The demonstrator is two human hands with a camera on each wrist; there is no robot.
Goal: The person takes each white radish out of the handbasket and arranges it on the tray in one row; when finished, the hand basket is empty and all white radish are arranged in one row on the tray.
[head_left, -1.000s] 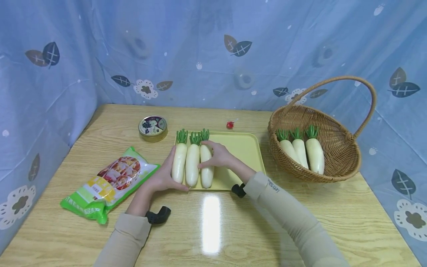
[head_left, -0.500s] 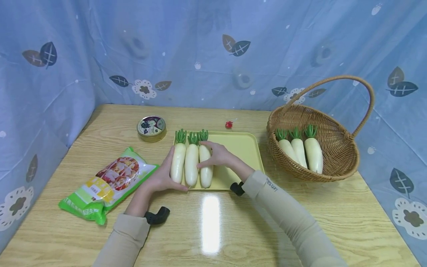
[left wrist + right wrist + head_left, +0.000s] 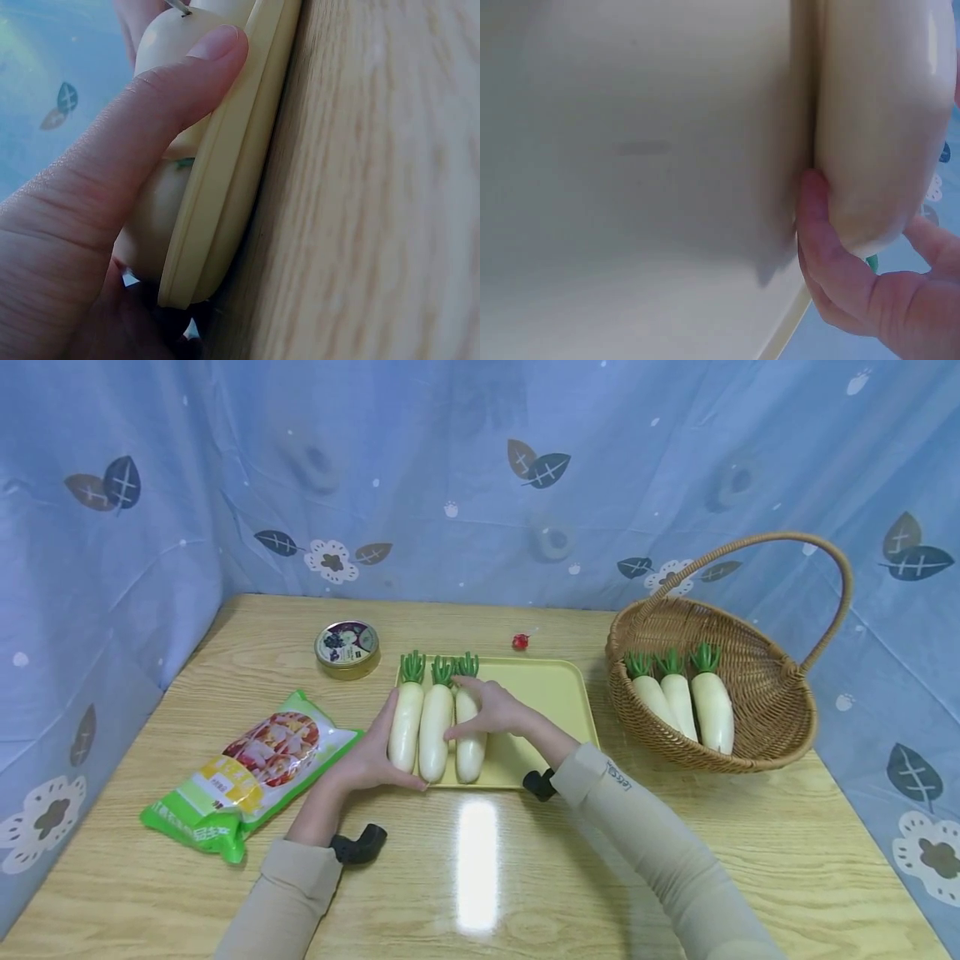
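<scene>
Three white radishes with green tops lie side by side on the left part of a yellow tray. Fingers of my right hand curl round the right-hand radish, its thumb on the radish's left side; the right wrist view shows fingertips against the radish. Along the left-hand radish, my left hand rests with fingers extended and thumb spread at the tray's front edge. That thumb crosses the tray rim in the left wrist view. Between the hands lies the middle radish.
A wicker basket holding three more radishes stands at the right. To the left lie a green food bag and a round tin. A small red item sits behind the tray. A blue curtain hangs at the back.
The right-hand radish's lower end has shifted slightly right, away from the middle one. Both hands keep nearly the same places; the whole view has swayed a little.
</scene>
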